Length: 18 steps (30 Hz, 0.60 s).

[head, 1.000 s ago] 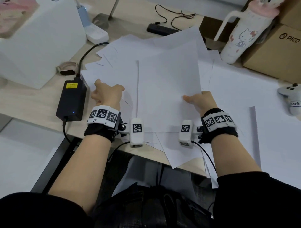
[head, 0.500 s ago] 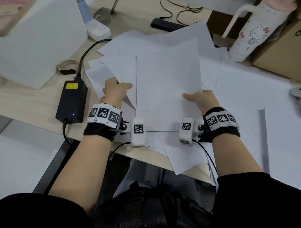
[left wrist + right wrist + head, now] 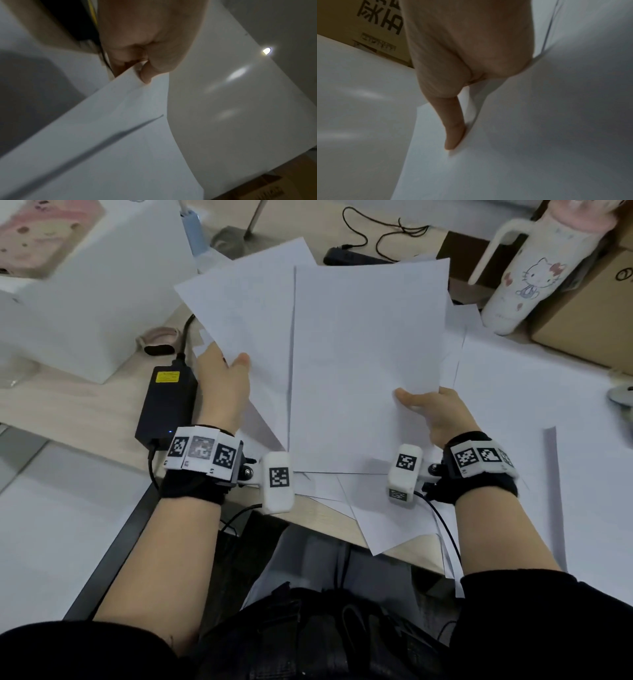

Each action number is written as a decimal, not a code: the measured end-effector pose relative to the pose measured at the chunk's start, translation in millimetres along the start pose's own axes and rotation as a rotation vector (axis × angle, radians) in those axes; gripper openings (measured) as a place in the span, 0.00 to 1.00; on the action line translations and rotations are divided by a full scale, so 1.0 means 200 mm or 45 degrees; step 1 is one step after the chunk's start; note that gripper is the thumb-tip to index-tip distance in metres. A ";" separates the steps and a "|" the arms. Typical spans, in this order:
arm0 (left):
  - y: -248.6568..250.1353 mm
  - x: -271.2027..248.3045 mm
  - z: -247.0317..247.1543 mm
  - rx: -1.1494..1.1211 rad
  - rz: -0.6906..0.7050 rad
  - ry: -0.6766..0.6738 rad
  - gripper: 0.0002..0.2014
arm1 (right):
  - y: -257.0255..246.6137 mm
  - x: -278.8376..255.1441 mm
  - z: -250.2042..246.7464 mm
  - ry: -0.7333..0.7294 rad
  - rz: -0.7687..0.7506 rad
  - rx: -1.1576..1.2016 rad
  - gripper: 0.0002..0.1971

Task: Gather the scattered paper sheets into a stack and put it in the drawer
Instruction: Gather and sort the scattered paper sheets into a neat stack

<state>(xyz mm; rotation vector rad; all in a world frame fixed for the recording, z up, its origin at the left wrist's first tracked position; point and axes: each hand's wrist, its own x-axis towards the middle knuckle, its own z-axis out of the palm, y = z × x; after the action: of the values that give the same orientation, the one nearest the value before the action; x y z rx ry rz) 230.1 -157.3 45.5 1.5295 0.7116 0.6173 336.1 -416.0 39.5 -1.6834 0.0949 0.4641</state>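
Observation:
Two lots of white paper are lifted off the desk. My left hand pinches the edge of a tilted sheet, thumb on top; the left wrist view shows that sheet caught between thumb and fingers. My right hand grips the lower right edge of a bigger upright sheet, thumb on its face; the right wrist view shows the thumb lying on this paper. More loose sheets lie underneath, some hanging over the desk's front edge. No drawer is in view.
A black power brick with cable lies left of my left hand. A white box stands at the back left. A cartoon-cat tumbler and a cardboard box stand at the back right. Further white sheets cover the desk's right side.
Both hands have risen with their sheets, which now stand higher and closer to the camera. The left hand's sheet has come off the desk and swung toward the right-hand sheet.

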 end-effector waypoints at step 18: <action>0.17 -0.09 -0.20 -0.197 0.108 -0.289 0.16 | -0.13 -0.14 0.16 -0.251 -0.018 0.110 0.05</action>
<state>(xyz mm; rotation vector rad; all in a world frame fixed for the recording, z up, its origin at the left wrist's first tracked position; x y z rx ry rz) 192.4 -145.3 83.7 1.4628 0.4187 0.5380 311.4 -385.2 69.4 -1.5446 -0.0404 0.6046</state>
